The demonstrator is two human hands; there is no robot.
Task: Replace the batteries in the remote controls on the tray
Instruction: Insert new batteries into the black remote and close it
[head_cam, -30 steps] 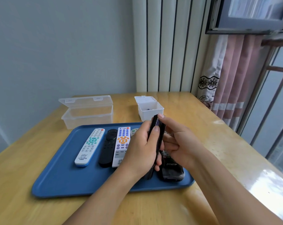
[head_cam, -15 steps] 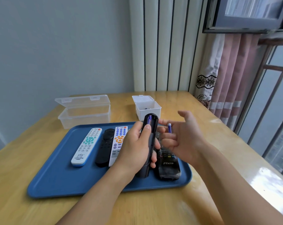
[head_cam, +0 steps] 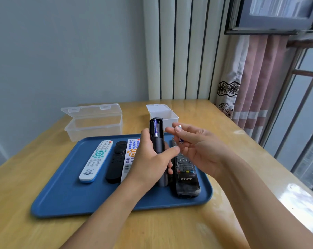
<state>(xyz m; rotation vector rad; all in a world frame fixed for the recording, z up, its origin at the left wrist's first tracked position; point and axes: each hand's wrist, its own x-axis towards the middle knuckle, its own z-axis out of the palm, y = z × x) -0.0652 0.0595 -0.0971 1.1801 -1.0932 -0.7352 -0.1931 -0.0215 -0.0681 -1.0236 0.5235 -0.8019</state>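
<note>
Above the blue tray (head_cam: 66,194), left hand (head_cam: 148,164) gripped the black remote (head_cam: 157,141) upright, one battery (head_cam: 155,128) seated in its open compartment; right hand (head_cam: 200,146) fingers pinched a second battery (head_cam: 180,133) just right of it.

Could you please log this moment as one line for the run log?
left hand: grips black remote, compartment open, one battery inside | right hand: pinches loose battery | tray: four remotes
</note>
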